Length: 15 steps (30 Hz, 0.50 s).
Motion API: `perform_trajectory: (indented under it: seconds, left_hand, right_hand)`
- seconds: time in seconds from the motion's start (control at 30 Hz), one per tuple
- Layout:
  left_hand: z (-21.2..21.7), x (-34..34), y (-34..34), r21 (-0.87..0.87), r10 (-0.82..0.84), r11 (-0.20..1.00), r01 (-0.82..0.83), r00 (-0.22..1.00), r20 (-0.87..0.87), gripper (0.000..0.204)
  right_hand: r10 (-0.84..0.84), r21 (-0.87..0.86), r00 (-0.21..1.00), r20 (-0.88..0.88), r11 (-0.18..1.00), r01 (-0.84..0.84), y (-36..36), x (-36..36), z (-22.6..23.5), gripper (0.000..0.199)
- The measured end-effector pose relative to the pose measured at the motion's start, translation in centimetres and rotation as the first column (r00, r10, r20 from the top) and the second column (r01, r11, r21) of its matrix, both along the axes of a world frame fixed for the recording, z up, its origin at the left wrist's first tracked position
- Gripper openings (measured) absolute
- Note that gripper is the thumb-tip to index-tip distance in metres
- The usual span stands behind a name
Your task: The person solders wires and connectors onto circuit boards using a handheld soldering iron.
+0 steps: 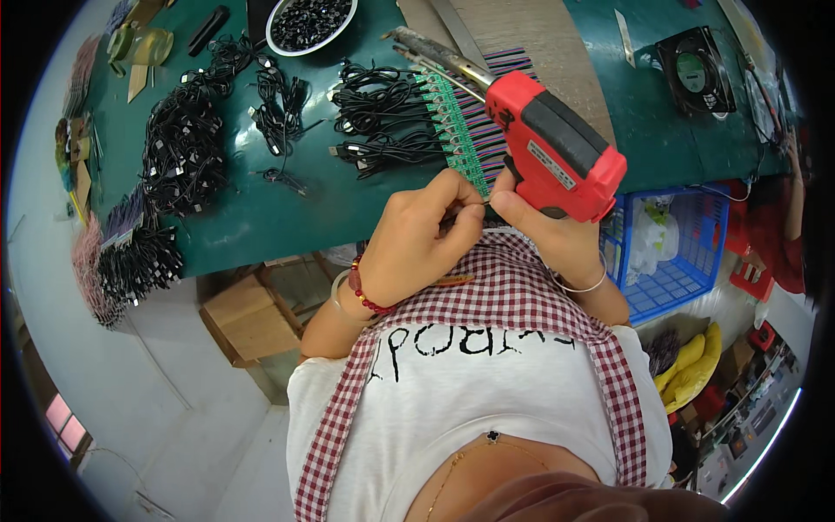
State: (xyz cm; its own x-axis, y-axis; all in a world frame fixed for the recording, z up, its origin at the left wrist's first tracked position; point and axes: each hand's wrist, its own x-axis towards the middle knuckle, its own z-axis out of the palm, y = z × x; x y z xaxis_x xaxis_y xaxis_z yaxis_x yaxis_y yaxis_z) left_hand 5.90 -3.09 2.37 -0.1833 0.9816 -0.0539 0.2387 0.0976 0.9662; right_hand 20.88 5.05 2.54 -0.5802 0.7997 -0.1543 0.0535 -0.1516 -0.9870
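Observation:
My left hand [426,228] is closed at the table's near edge, thumb and fingers pinched on a thin dark wire [486,204], most of it hidden. Close beside it, my right hand [550,239] holds a red and black soldering gun [557,143], its metal tip pointing to the far left. The right thumb almost meets the left fingertips at the wire. Just beyond the hands lies a row of green circuit boards [465,157]. Coiled black USB cables [383,104] run from its left side, and striped coloured wires [496,122] from its right.
More black cables [183,148] are heaped on the green table [235,235] to the left. A white bowl [277,43] of small black parts stands at the back. A black fan [693,71] lies far right. A blue crate [670,283] with plastic bags stands below, near another person's arm [793,200].

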Motion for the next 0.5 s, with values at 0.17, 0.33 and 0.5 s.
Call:
perform_trajectory:
  seconds: [0.17, 0.33, 0.5]
  left_hand:
    - [-0.1, 0.9, 0.0, 0.089, 0.119, 0.99, -0.113, 0.99, -0.073, 0.008]
    - [-0.5, -0.1, 0.2, 0.006, 0.185, 0.983, -0.185, 0.982, 0.036, 0.007]
    - [-0.8, 0.7, 0.1, -0.067, 0.225, 0.974, -0.216, 0.955, 0.193, 0.009]
  right_hand:
    - [-0.008, -0.07, 0.994, -0.112, 0.998, 0.001, -0.1, 0.4, -1.2, 0.015]
    - [-0.246, -0.27, 0.916, -0.316, 0.949, 0.161, 1.4, -0.2, -1.3, 0.04]
    - [-0.059, -0.187, 0.978, -0.199, 0.982, 0.021, 0.7, -0.6, -0.7, 0.012]
